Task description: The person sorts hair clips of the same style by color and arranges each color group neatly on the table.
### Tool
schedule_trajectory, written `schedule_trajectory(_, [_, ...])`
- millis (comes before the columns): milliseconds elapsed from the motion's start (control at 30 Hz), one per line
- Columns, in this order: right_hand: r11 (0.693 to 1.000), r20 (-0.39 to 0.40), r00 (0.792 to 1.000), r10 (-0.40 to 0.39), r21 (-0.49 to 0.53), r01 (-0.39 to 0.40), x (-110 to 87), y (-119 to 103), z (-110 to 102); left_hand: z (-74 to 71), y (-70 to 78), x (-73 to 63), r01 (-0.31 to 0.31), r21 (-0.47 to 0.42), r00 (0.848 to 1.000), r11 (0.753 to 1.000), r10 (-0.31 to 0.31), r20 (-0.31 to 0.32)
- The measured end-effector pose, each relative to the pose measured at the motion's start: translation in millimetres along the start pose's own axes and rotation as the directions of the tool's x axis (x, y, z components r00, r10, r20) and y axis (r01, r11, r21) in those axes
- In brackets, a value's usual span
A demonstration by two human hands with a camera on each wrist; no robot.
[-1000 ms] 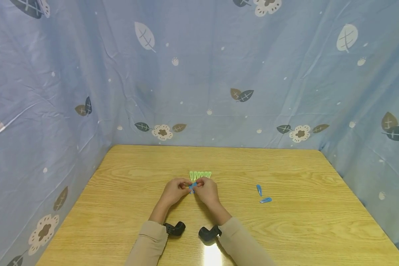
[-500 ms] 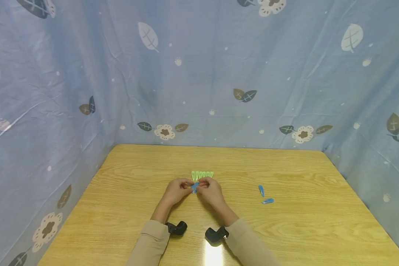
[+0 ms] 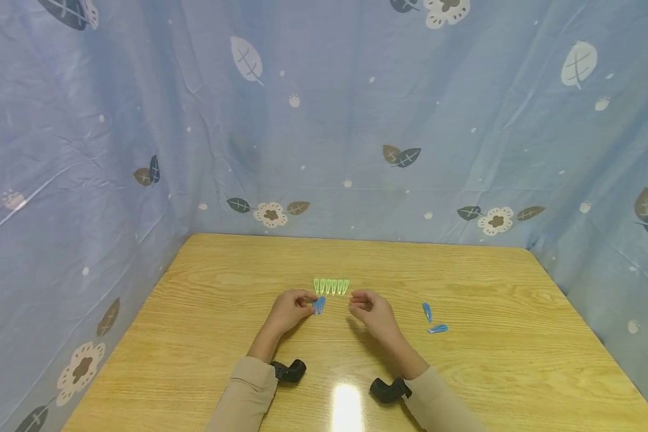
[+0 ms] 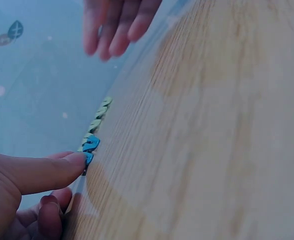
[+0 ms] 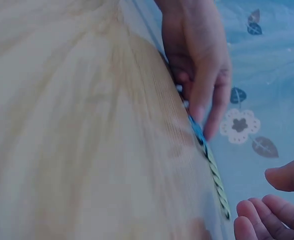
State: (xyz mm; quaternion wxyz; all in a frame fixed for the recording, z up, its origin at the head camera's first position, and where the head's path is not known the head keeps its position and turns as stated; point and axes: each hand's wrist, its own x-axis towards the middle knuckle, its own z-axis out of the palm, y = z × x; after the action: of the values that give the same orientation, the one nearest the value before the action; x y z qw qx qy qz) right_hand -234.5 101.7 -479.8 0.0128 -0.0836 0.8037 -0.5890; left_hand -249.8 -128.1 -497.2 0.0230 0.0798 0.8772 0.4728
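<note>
In the head view my left hand (image 3: 287, 311) is at a small group of blue snap hair clips (image 3: 321, 305) on the table. The left wrist view has its thumb and forefinger pinching the nearest blue clip (image 4: 89, 158), partly covered by the thumb; another blue clip (image 4: 91, 143) lies beside it. Just beyond is a row of several green snap hair clips (image 3: 331, 287). My right hand (image 3: 376, 314) hovers to the right of the blue clips, fingers apart from the thumb and holding nothing, as the right wrist view also shows (image 5: 277, 215).
Two loose blue hair clips, one slanted upright (image 3: 427, 311) and one lying sideways (image 3: 437, 329), are on the wooden table (image 3: 497, 360) to the right. A blue patterned curtain (image 3: 324, 120) encloses the back and sides. Each wrist wears a black camera mount (image 3: 290, 371).
My right hand has let go of the blue clips and moved right, leaving them in plain sight. The left hand stays at the clips. The head view has shifted slightly.
</note>
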Motion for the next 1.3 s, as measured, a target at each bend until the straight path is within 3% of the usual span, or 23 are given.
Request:
schedule_trajectory(300, [0.998,-0.037,0.998,0.058,-0.001,-0.058,-23.7,8,-46,1.9,3.3,-0.3,-0.012,0.001,1.000,1.000,0.012,-0.003])
schedule_trajectory(600, [0.999,-0.057,0.997,0.046,0.013,-0.045,-47.5,20,-81,2.7,4.7,-0.5,-0.019,-0.002,1.000,1.000,0.019,-0.008])
schedule_trajectory(867, [0.994,-0.143,0.989,0.048,-0.087,-0.061,-71.4,29,-114,3.1,2.6,-0.1,-0.011,-0.004,1.000,1.000,0.011,-0.007])
schedule_trajectory(1067, [0.973,-0.258,0.965,0.049,-0.204,-0.104,-81.8,38,-133,0.9,1.4,0.3,0.000,-0.001,1.000,1.000,0.000,-0.006])
schedule_trajectory(1300, [0.946,-0.266,0.957,0.115,-0.265,-0.187,-81.7,42,-138,1.0,0.0,-1.4,0.009,-0.008,1.000,1.000,-0.009,0.000])
